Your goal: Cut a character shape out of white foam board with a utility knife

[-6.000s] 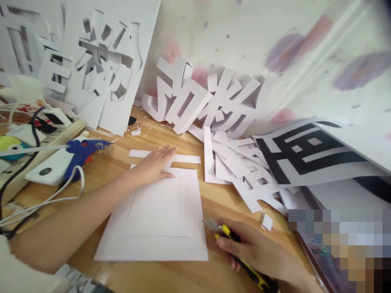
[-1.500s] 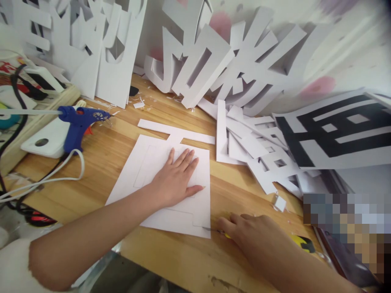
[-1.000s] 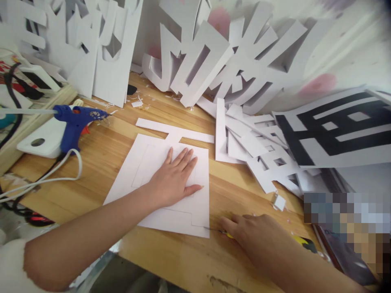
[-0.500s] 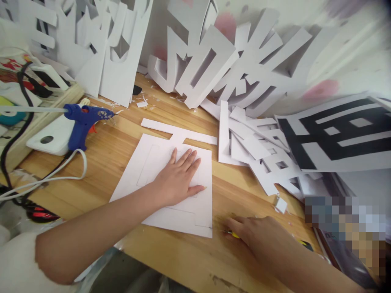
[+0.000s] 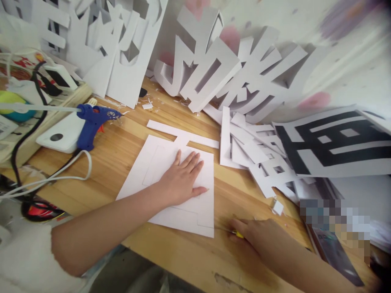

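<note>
A white sheet (image 5: 140,162) with pencilled outlines lies on the wooden table, its top cut into a T-shaped strip (image 5: 198,138). Flat on the sheet, fingers spread, rests my left hand (image 5: 181,179). Lower right, my right hand (image 5: 259,234) is closed around a craft knife (image 5: 239,234); only a bit of its yellow handle and a thin blade show. The blade points left and reaches the sheet's right edge, level with a pencilled line. Whether it is in the material I cannot tell.
Left stands a blue glue gun (image 5: 87,126) with a white cable (image 5: 88,162). White cut-out characters (image 5: 207,73) lean on the back wall. Cut white pieces (image 5: 241,142) are piled at right beside a black-and-white printed sheet (image 5: 305,158). The table's front edge (image 5: 171,270) is near me.
The view has shifted a little, moving the scene slightly right. My right hand, blurred before, is sharper, and the knife blade shows more clearly at the sheet's edge. My left hand stays flat.
</note>
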The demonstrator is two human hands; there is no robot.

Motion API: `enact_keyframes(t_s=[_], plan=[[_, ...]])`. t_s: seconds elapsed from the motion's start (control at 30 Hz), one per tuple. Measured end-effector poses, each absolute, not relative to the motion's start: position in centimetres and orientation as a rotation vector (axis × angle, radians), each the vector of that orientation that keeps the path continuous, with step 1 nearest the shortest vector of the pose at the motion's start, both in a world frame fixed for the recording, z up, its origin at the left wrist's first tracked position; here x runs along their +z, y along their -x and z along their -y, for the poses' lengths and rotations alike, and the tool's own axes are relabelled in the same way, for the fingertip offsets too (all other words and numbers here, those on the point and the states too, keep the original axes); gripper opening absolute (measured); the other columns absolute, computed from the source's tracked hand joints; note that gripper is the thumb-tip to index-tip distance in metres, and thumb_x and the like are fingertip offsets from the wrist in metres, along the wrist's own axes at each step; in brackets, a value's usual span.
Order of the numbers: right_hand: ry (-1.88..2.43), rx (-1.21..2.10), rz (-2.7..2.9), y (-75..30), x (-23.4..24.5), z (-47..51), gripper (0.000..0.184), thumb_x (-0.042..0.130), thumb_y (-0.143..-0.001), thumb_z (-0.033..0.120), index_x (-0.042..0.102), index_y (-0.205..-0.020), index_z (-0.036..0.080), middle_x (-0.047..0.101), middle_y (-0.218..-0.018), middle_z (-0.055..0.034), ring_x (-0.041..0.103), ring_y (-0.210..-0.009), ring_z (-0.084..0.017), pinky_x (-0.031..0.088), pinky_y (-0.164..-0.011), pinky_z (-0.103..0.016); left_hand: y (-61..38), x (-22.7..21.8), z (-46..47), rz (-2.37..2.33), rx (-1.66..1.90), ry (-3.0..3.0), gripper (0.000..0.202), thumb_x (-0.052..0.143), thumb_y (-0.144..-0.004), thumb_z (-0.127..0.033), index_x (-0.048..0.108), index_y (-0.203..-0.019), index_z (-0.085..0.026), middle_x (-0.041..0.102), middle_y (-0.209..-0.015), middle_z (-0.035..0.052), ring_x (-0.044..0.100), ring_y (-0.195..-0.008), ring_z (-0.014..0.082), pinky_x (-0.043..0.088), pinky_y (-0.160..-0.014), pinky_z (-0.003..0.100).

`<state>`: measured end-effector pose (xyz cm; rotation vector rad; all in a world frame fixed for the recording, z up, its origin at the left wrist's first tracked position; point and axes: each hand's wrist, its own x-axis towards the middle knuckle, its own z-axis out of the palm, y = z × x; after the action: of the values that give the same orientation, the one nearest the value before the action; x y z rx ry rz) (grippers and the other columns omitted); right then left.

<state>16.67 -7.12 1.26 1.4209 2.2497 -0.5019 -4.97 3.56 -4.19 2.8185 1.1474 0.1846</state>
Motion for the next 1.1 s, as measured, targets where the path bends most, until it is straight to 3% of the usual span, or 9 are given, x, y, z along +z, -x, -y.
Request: enact_keyframes(t_s=[0.13,0.23,0.87,1.1], plan=[[-1.502,-0.675,-2.264,-16.1,1.7,7.2,0.022,0.033,-0.092,0.029,0.051,-0.084,0.021,0.065,-0.074,-0.0033,0.062,-0.067,-0.021,0.032,-0.054,-0.029,4.8,-4.3,-3.5,-1.155,0.188,-2.827,0.073,0.025,-0.088,-0.060,0.028,-0.137,-0.005,0.020,-0.146,0.0163,0.011,-0.136,0.0266,0.000,-0.108,0.052],[-1.494,-0.657,-2.365,-14.7,1.9,7.1,0.014,0.038,-0.090,0.025,0.052,-0.087,0.022,0.065,-0.078,-0.0017,0.061,-0.066,-0.019,0.033,-0.055,-0.028,4.7,-4.4,-3.4,-1.169,0.210,-2.839,0.072,0.024,-0.089,-0.059,0.029,-0.137,-0.006,0.020,-0.145,0.0162,0.011,-0.136,0.0264,0.000,-0.108,0.052],[-1.316,-0.322,-2.360,-12.7,1.2,6.6,0.004,0.050,-0.083,0.020,0.052,-0.081,0.021,0.066,-0.071,-0.0012,0.061,-0.055,-0.019,0.020,-0.043,-0.029,4.7,-4.7,-3.6,-1.168,0.216,-2.871,0.074,0.022,-0.089,-0.060,0.029,-0.137,-0.005,0.021,-0.145,0.0169,0.013,-0.136,0.0277,0.004,-0.108,0.054],[-1.237,-0.240,-2.303,-11.7,2.1,6.4,0.014,0.054,-0.076,0.010,0.050,-0.078,0.022,0.065,-0.066,-0.0007,0.062,-0.050,-0.020,0.015,-0.040,-0.029,4.6,-4.4,-3.5,-1.183,0.172,-2.850,0.072,0.024,-0.089,-0.059,0.029,-0.137,-0.005,0.020,-0.146,0.0167,0.012,-0.136,0.0279,0.003,-0.107,0.055]])
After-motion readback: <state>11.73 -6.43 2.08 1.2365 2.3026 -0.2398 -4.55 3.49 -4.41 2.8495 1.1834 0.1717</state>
